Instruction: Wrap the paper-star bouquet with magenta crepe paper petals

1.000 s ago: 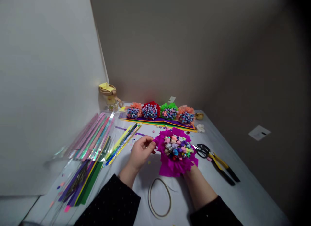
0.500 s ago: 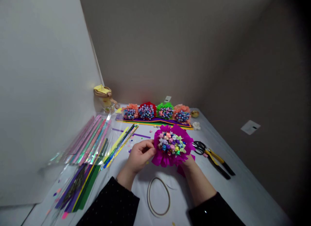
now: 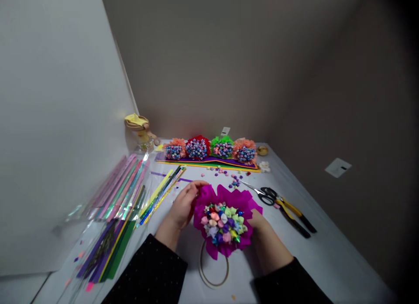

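Noted first: a star bouquet point(image 3: 222, 221) — a dense cluster of folded paper stars in pink, green, blue, purple and foil, wrapped in ruffled magenta crepe paper — is held up just above the surface point(image 3: 322, 256), low and centred in the view. Its lower edge overlaps the top of a thin oval hoop point(image 3: 209, 278), probably wood. Left hand point(image 3: 183, 206): narrowly closed, fingers curled onto the upper-left edge of the crepe. Right hand point(image 3: 258, 221): against the right side of the bouquet, its fingers hidden behind the paper, so the grip cannot be told. Both wrists emerge from black dotted sleeves point(image 3: 147, 269). Just right of the bouquet lie black-handled scissors point(image 3: 268, 196), blades pointing left, beside pliers point(image 3: 294, 216) with yellow-and-black handles. Loose small stars point(image 3: 235, 181) are scattered beyond the bouquet, near the scissor tips. Farther back, four finished bouquets point(image 3: 209, 149) wrapped in peach, red, green and orange stand in a row on stacked coloured sheets point(image 3: 206, 164), with a small white flower point(image 3: 264, 166) at the right end. To the left lie glittery paper strips point(image 3: 160, 195) and clear packets of pink point(image 3: 121, 186) and green-purple strips point(image 3: 108, 251); a glass jar point(image 3: 141, 136) with yellow cloth on top stands in the far corner.
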### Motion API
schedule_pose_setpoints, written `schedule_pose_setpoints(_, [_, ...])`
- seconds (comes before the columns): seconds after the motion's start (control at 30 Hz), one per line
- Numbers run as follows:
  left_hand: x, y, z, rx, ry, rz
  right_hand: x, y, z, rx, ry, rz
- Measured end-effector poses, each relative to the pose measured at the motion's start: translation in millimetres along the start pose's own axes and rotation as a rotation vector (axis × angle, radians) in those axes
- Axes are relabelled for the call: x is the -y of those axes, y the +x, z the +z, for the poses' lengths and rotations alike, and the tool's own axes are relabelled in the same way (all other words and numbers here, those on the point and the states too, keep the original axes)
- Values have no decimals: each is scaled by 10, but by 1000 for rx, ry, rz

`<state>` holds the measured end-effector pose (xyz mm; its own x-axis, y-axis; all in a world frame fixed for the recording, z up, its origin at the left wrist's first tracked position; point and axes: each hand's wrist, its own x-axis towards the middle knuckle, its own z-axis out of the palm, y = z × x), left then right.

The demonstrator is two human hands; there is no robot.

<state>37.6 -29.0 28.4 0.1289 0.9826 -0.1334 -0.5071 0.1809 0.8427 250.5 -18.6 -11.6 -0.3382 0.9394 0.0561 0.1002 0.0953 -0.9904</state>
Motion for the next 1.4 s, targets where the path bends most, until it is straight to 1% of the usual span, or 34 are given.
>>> schedule_pose_setpoints(0.13, [65, -32, -2, 99, 11, -104, 141, 8, 8, 149, -43, 9])
schedule_pose_setpoints(0.27, [61, -62, -16, 130, 37, -133, 225, 13, 13, 189, -30, 15])
schedule_pose_setpoints(0.47, [17, -93, -27, 130, 173, -41, 308, 26, 47, 213, 82, 70])
schedule_pose_setpoints(0.6, [23, -83, -78, 103, 259, 49, 369, 53, 59, 233, 85, 60])
schedule_pose_setpoints(0.67, [24, -79, -116, 103, 304, 72, 378, 61, 63, 253, 95, 58])
schedule_pose_setpoints(0.83, [12, -67, -164, 164, 341, 89, 350, 72, 83, 195, 124, 45])
schedule_pose_setpoints(0.9, [2, -53, -143, 121, 290, 107, 321, 78, 91, 170, 118, 50])
schedule_pose_setpoints(0.97, [-24, -41, -109, 31, 204, 125, 283, 84, 94, 151, 124, 53])
schedule_pose_setpoints(1.03, [-72, -34, -86, -39, 104, 150, 244, 90, 89, 165, 128, 42])
schedule_pose_setpoints(1.17, [-188, -23, -118, -46, -94, 188, 204, 92, 66, 175, 86, -10])
schedule_pose_setpoints(1.23, [-205, -1, -151, -68, -177, 207, 204, 87, 58, 167, 62, -40])
schedule_pose_setpoints(1.3, [-175, 31, -163, -109, -143, 200, 208, 80, 56, 167, 46, -64])
schedule_pose_setpoints(1.4, [-82, 60, -128, -117, 111, 97, 214, 80, 64, 171, 46, -70])
